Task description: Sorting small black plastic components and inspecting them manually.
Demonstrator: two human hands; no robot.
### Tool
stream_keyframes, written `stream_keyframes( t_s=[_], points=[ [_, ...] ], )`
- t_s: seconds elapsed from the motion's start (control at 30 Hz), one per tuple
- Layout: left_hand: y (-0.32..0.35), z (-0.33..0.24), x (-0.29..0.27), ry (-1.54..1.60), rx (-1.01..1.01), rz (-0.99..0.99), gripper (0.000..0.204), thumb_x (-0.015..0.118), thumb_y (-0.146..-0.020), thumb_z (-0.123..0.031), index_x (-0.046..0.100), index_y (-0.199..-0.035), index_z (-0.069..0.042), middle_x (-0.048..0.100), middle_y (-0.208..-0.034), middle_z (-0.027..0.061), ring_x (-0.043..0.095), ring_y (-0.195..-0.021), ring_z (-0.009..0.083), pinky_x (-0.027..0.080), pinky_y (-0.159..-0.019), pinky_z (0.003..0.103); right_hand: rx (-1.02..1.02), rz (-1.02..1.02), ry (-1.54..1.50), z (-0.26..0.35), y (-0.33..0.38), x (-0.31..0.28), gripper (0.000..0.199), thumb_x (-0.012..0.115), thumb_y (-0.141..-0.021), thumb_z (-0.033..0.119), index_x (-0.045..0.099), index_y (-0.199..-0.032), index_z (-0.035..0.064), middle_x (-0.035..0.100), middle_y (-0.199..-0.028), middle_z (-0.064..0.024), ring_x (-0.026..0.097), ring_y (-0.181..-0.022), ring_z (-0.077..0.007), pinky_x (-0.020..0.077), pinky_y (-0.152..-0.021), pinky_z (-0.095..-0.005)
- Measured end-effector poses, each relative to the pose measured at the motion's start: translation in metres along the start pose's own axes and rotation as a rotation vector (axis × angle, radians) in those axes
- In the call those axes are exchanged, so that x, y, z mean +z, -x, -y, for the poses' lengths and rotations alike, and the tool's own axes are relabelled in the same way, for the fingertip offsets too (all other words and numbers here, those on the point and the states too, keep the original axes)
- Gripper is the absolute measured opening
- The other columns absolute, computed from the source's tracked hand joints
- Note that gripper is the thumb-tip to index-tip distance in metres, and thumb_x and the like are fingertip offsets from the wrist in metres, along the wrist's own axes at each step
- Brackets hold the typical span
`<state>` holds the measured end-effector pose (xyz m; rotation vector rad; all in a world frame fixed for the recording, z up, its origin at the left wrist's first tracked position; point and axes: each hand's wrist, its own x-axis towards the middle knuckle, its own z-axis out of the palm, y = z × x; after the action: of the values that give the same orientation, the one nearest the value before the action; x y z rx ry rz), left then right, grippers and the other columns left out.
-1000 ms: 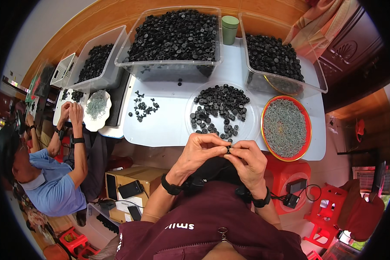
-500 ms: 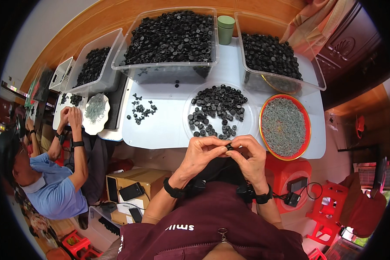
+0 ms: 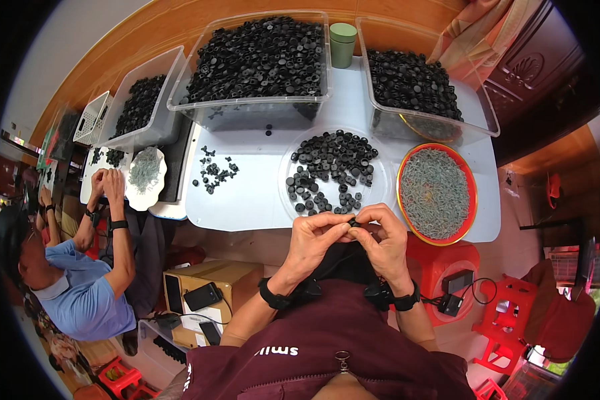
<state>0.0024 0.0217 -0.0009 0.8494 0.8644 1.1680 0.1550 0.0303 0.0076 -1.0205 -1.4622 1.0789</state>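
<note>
Fingertips of my left hand [image 3: 311,240] and my right hand [image 3: 385,241] meet just off the table's front edge. Both pinch one small black part [image 3: 353,221], mostly covered by the fingers. Just beyond them, a clear round tray [image 3: 284,195] bears many round black caps [image 3: 333,157]. Right of it stands a red bowl [image 3: 474,212] with a yellow rim, filled with thin grey pieces [image 3: 433,193] too small to name surely. Left of the tray, several small black pieces [image 3: 215,175] lie loose on the white table [image 3: 247,207].
Along the back stand a large clear bin [image 3: 250,103], another bin [image 3: 433,115] and a green canister [image 3: 342,47]. At left, a co-worker in a blue shirt [image 3: 90,293] works beside a white plate [image 3: 135,195]. A cardboard box [image 3: 237,277] and red stools [image 3: 507,320] stand below.
My hands stay together at nearly the same spot, with the fingers shifted slightly around the small black part. The whole view has moved a little.
</note>
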Motion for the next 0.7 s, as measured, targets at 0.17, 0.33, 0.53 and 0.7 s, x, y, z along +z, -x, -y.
stream_keyframes(
  t_s=[0.17,0.33,0.53,0.7],
  points=[
    [0.000,0.006,0.000,-0.054,0.009,0.014,0.019,0.057,-0.086,0.000,0.063,-0.104,0.004,0.064,-0.090,0.0088,0.062,-0.078,0.0117,0.053,-0.072,0.022,-0.012,0.008,0.038,-0.007,0.001,-0.002,0.018,0.068,-0.075,0.000,0.057,-0.089,-0.0006,0.057,-0.087,-0.0071,0.058,-0.072,-0.0118,0.0505,-0.060,-0.0234],
    [0.003,0.010,-0.001,-0.069,-0.003,-0.003,0.021,0.054,-0.086,0.003,0.061,-0.106,0.005,0.064,-0.095,0.0109,0.063,-0.082,0.0132,0.054,-0.075,0.023,0.019,0.047,0.072,-0.008,0.001,-0.002,0.018,0.069,-0.073,0.001,0.056,-0.086,0.0005,0.057,-0.084,-0.0069,0.056,-0.069,-0.0131,0.0481,-0.061,-0.0249],
    [0.002,0.014,0.001,-0.065,-0.013,-0.036,0.020,0.053,-0.087,0.003,0.061,-0.105,0.006,0.064,-0.094,0.0111,0.063,-0.083,0.0133,0.054,-0.075,0.024,-0.020,0.028,0.131,-0.010,0.001,0.000,0.018,0.069,-0.072,0.001,0.055,-0.085,0.0006,0.056,-0.083,-0.0068,0.055,-0.068,-0.0142,0.0470,-0.060,-0.0259],
    [0.003,0.010,0.004,-0.036,-0.042,-0.051,0.020,0.053,-0.087,0.003,0.061,-0.105,0.006,0.065,-0.095,0.0121,0.063,-0.083,0.0137,0.054,-0.075,0.024,-0.021,0.033,0.152,-0.008,0.001,0.000,0.019,0.069,-0.073,0.000,0.055,-0.086,0.0004,0.056,-0.084,-0.0074,0.057,-0.070,-0.0147,0.0484,-0.062,-0.0258]
  ],
)
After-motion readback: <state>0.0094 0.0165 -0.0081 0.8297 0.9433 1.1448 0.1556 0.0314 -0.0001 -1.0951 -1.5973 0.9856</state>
